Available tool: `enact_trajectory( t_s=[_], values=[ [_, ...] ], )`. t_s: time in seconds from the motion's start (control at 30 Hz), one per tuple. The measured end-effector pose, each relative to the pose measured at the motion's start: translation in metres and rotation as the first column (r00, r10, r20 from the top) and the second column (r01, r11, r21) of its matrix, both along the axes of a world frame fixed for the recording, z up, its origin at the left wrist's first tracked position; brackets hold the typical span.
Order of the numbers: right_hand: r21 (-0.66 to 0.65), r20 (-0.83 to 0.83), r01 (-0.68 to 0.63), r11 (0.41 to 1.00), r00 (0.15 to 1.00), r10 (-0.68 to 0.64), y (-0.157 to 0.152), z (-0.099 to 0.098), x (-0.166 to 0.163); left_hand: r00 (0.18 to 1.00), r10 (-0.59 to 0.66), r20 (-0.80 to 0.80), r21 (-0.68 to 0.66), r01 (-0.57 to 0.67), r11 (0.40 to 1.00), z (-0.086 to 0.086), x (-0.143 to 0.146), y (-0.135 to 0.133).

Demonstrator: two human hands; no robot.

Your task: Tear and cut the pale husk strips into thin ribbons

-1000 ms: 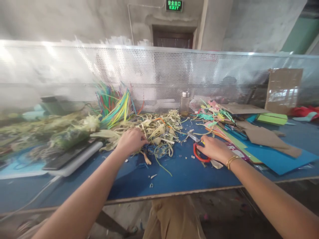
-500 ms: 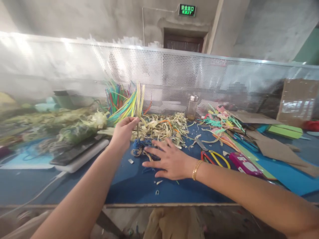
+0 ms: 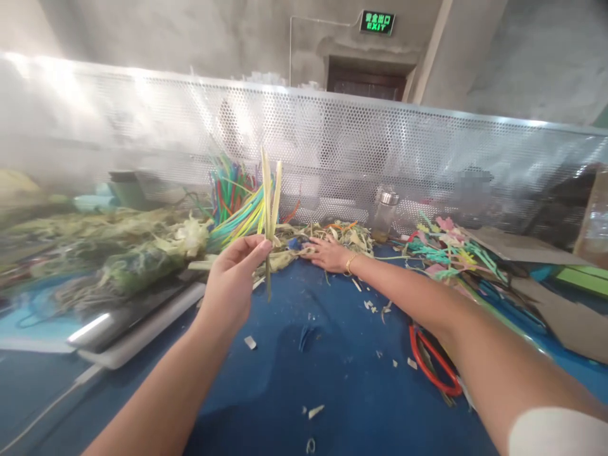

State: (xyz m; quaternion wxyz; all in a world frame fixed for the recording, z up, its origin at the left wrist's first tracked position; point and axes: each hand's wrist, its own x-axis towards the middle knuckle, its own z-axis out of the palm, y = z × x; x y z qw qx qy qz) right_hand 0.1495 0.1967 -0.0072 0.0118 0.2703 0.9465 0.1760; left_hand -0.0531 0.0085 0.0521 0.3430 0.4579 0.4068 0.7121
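Note:
My left hand (image 3: pixel 234 278) is raised above the blue table (image 3: pixel 332 380) and pinches a few pale yellow-green leaf strips (image 3: pixel 269 196) that stand upright. My right hand (image 3: pixel 329 253) is stretched far forward, fingers spread flat against the pile of cut strips (image 3: pixel 327 235) at the back of the table. A gold bracelet sits on that wrist. Red-handled scissors (image 3: pixel 430 366) lie on the table beside my right forearm.
A perforated metal screen (image 3: pixel 427 152) closes the far side. A bundle of coloured strips (image 3: pixel 232 202) and dried leaves (image 3: pixel 133 247) lie at the left over a tablet-like device (image 3: pixel 137 316). A glass jar (image 3: pixel 384 215), coloured paper scraps (image 3: pixel 446 253) and cardboard (image 3: pixel 522 247) lie at the right.
My left hand has lifted the strips higher. My right hand has left the scissors and slid forward, pushing the scrap pile to the back of the table.

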Motion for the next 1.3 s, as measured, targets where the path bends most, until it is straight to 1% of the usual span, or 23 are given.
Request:
enact_trajectory(
  t_s=[0.1, 0.17, 0.27, 0.33, 0.43, 0.57, 0.63, 0.67, 0.73, 0.77, 0.83, 0.9, 0.93, 1.0, 1.03, 1.07, 1.1, 1.13, 1.17, 1.2, 1.23, 1.27, 1.3],
  values=[
    [0.035, 0.0, 0.135, 0.99, 0.991, -0.135, 0.042, 0.003, -0.001, 0.999, 0.0, 0.036, -0.007, 0.001, 1.0, 0.001, 0.0, 0.0],
    [0.052, -0.014, 0.203, 0.978, 0.979, -0.202, 0.061, 0.006, -0.007, 0.998, -0.007, 0.055, -0.022, 0.009, 1.0, 0.001, 0.0, 0.001],
    [0.035, -0.025, 0.281, 0.959, 0.96, -0.281, 0.071, 0.012, -0.023, 0.997, -0.023, 0.076, -0.037, 0.026, 0.999, 0.001, 0.0, 0.002],
    [0.0, -0.01, 0.312, 0.95, 0.95, -0.312, 0.065, 0.019, -0.034, 0.996, -0.036, 0.081, -0.045, 0.04, 0.998, 0.001, 0.0, 0.002],
    [-0.025, 0.011, 0.252, 0.967, 0.968, -0.252, 0.034, 0.032, -0.039, 0.997, -0.055, 0.058, -0.074, 0.059, 0.996, 0.001, 0.001, 0.002],
    [0.044, -0.011, 0.045, 0.998, 0.999, -0.044, -0.04, 0.044, -0.012, 0.997, -0.074, -0.005, -0.073, 0.073, 0.995, 0.001, 0.001, 0.001],
    [0.076, -0.035, -0.069, 0.995, 0.997, 0.072, -0.077, 0.042, 0.011, 0.997, -0.073, -0.017, -0.063, 0.072, 0.995, 0.001, 0.002, 0.0],
    [0.082, -0.036, -0.1, 0.992, 0.994, 0.103, -0.092, 0.04, 0.024, 0.997, -0.075, -0.018, -0.064, 0.074, 0.995, 0.001, 0.002, -0.001],
    [0.071, -0.017, -0.107, 0.992, 0.994, 0.109, -0.108, 0.031, 0.05, 0.996, -0.082, -0.02, -0.074, 0.081, 0.994, 0.001, 0.004, -0.002],
    [0.059, 0.0, -0.085, 0.995, 0.996, 0.086, -0.109, 0.026, 0.063, 0.996, -0.088, -0.023, -0.077, 0.086, 0.993, 0.001, 0.004, -0.002],
    [0.036, 0.041, -0.005, 0.999, 0.999, 0.004, -0.098, 0.019, 0.087, 0.995, -0.096, -0.037, -0.075, 0.093, 0.993, 0.0, 0.005, -0.001],
    [0.051, 0.067, 0.116, 0.992, 0.991, -0.12, -0.077, 0.019, 0.105, 0.994, -0.097, -0.055, -0.066, 0.093, 0.993, -0.001, 0.004, 0.0],
    [0.081, 0.051, 0.2, 0.976, 0.977, -0.205, -0.065, 0.022, 0.111, 0.994, -0.092, -0.06, -0.064, 0.089, 0.994, -0.001, 0.004, 0.001],
    [0.169, -0.081, 0.412, 0.896, 0.911, -0.404, -0.047, 0.033, 0.113, 0.995, -0.076, -0.059, -0.067, 0.072, 0.995, -0.003, 0.002, 0.004],
    [0.196, -0.167, 0.488, 0.851, 0.871, -0.461, -0.043, 0.04, 0.109, 0.996, -0.068, -0.056, -0.071, 0.064, 0.995, -0.003, 0.001, 0.006],
    [0.208, -0.238, 0.519, 0.829, 0.849, -0.472, -0.044, 0.047, 0.101, 0.997, -0.061, -0.052, -0.078, 0.056, 0.995, -0.004, 0.0, 0.007],
    [0.2, -0.261, 0.485, 0.852, 0.864, -0.43, -0.05, 0.052, 0.09, 0.997, -0.056, -0.05, -0.086, 0.051, 0.995, -0.004, -0.001, 0.008],
    [0.169, -0.233, 0.384, 0.908, 0.911, -0.342, -0.061, 0.055, 0.076, 0.997, -0.052, -0.05, -0.091, 0.047, 0.995, -0.005, -0.002, 0.008],
    [0.119, -0.191, 0.251, 0.961, 0.955, -0.226, -0.077, 0.056, 0.062, 0.998, -0.051, -0.049, -0.092, 0.046, 0.995, -0.005, -0.002, 0.008],
    [0.06, -0.155, 0.102, 0.993, 0.984, -0.092, -0.096, 0.055, 0.048, 0.998, -0.049, -0.048, -0.086, 0.045, 0.995, -0.004, -0.003, 0.008],
    [0.003, -0.127, -0.046, 0.999, 0.991, 0.046, -0.117, 0.051, 0.034, 0.998, -0.048, -0.047, -0.072, 0.044, 0.996, -0.004, -0.002, 0.007],
    [-0.042, -0.1, -0.179, 0.983, 0.98, 0.175, -0.138, 0.045, 0.021, 0.998, -0.043, -0.049, -0.05, 0.041, 0.998, -0.004, -0.002, 0.006],
    [-0.067, -0.083, -0.279, 0.958, 0.958, 0.273, -0.157, 0.038, 0.01, 0.998, -0.038, -0.054, -0.023, 0.036, 0.999, -0.004, -0.001, 0.006]
  ],
)
